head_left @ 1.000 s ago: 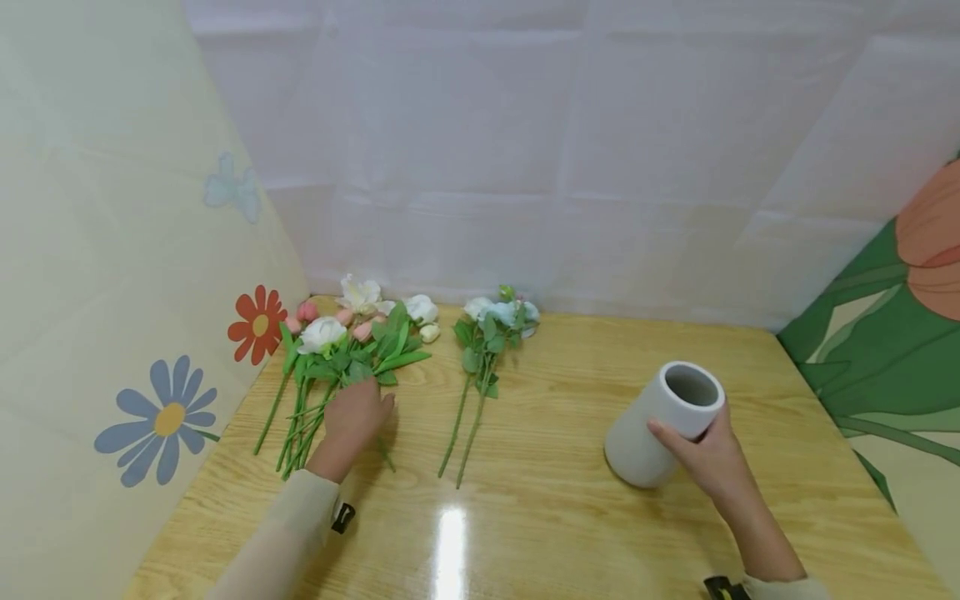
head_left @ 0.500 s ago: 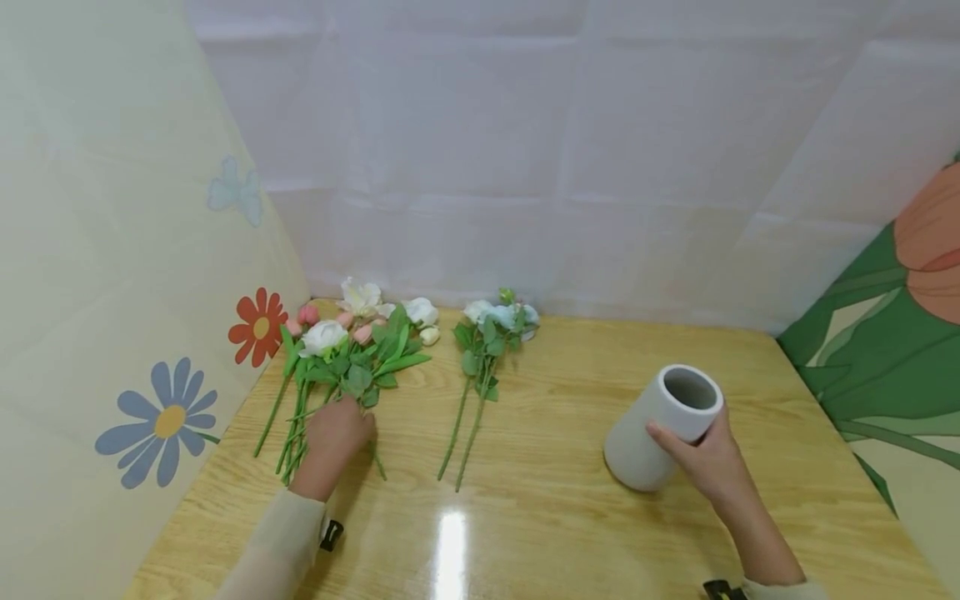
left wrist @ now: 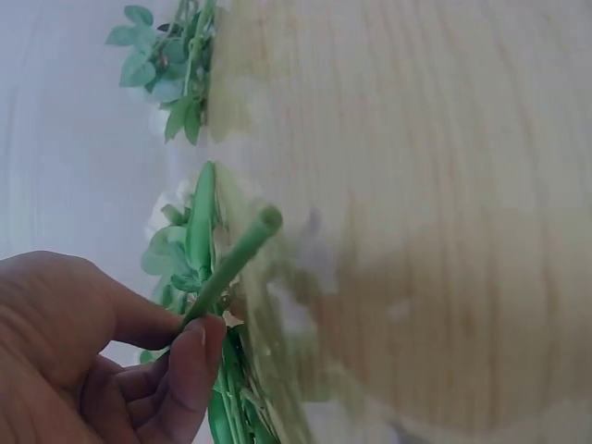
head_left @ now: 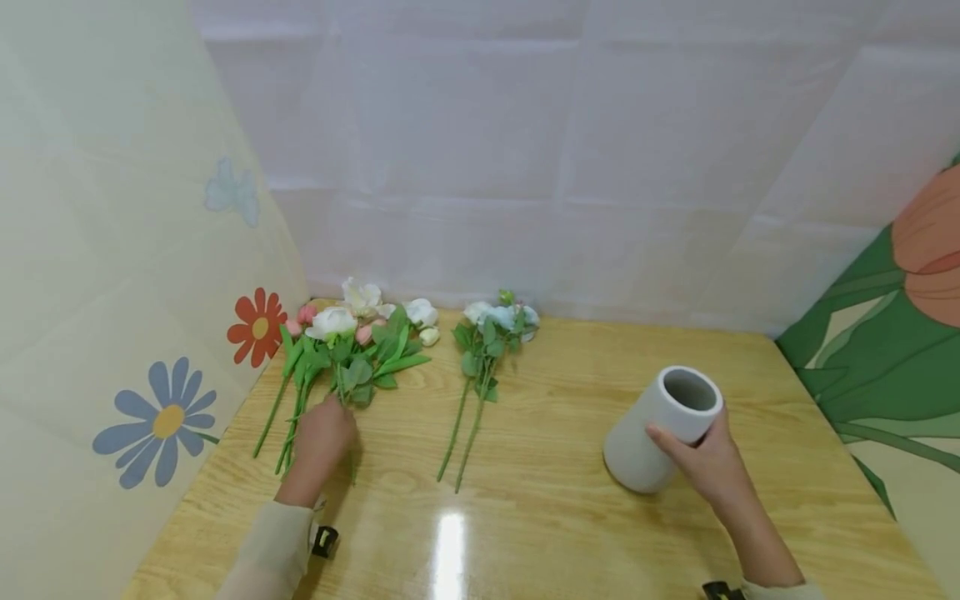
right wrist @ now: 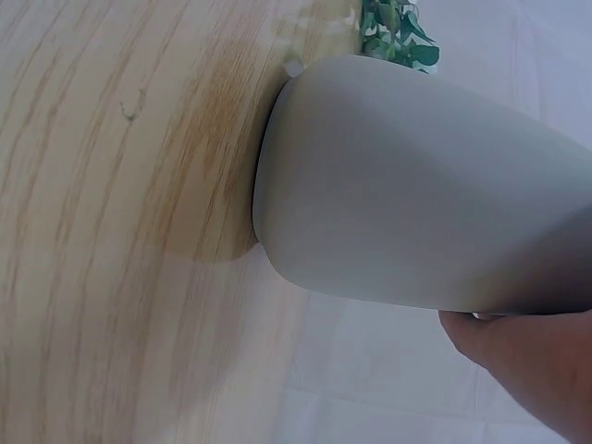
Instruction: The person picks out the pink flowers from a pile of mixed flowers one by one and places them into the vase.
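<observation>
My left hand (head_left: 325,437) pinches a green flower stem (left wrist: 242,254) between thumb and fingers, its cut end pointing out past the fingertips in the left wrist view. Above this hand, a white flower (head_left: 332,322) with green leaves is raised slightly over the pile of pink and white flowers (head_left: 397,342). On the right, my right hand (head_left: 708,462) grips a pale grey vase (head_left: 648,437) near its top, thumb across the front and fingers behind, partly hidden. The vase stands on the table with its round mouth facing up.
Two stems with pale blue and white blooms (head_left: 491,333) lie in the middle of the wooden table (head_left: 555,517). A whitish sheet (head_left: 525,167) hangs along the back edge. Flower-printed panels (head_left: 150,275) border both sides.
My left hand has drawn back toward me and a little left, holding the stem. The white flower has shifted up and right over the pile. The right hand and vase stay put.
</observation>
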